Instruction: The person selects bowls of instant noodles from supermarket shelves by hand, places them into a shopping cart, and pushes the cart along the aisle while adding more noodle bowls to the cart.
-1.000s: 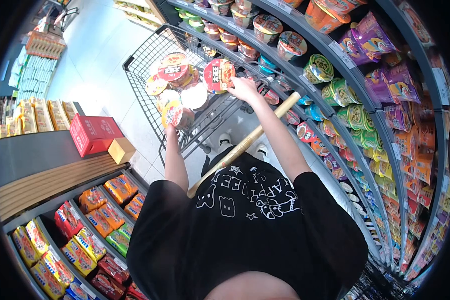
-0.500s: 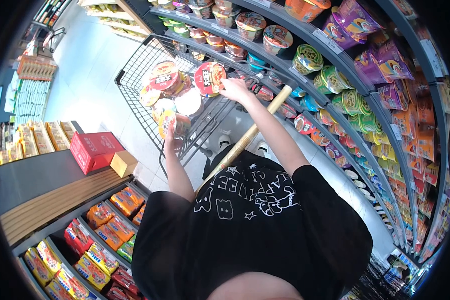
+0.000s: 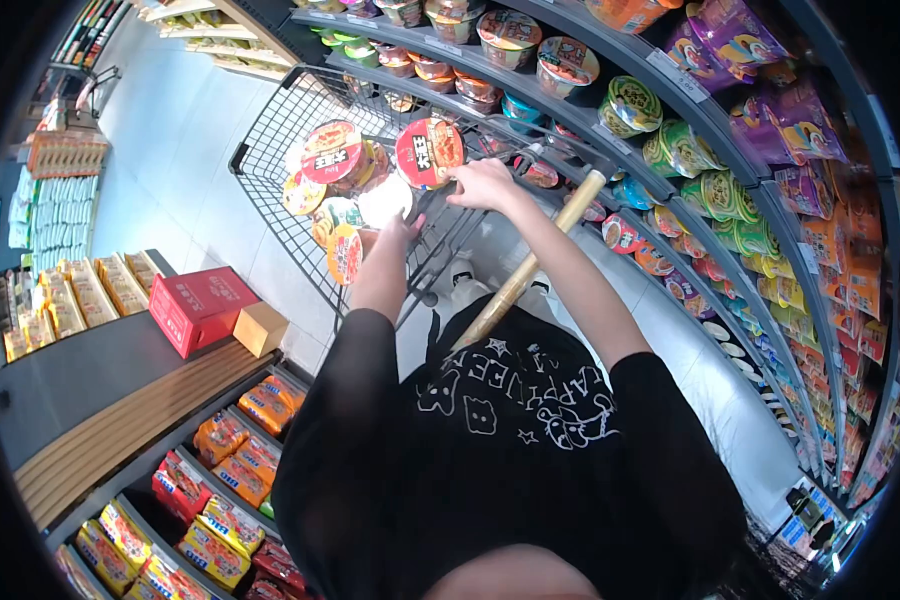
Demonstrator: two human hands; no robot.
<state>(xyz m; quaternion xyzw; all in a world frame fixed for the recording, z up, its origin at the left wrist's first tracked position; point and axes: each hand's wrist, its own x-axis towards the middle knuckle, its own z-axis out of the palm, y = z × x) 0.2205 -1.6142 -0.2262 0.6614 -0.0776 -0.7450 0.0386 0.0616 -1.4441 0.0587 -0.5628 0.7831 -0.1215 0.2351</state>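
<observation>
Right hand (image 3: pixel 483 185): touches red-lidded bowl (image 3: pixel 429 153), just leftward at cart (image 3: pixel 237 157); grip unclear.
Left hand (image 3: pixel 398 240): nears white-topped bowl (image 3: pixel 382 200) in cart; grip unclear.

Worn on the head, the lone camera faces forward and down.

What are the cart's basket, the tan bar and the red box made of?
Basket: dark, probably coated metal, from its thin wire grid. Tan bar: smooth wood or wood-look plastic, from its streaky sheen. Red box: likely printed cardboard, from its flat lettered sides.
</observation>
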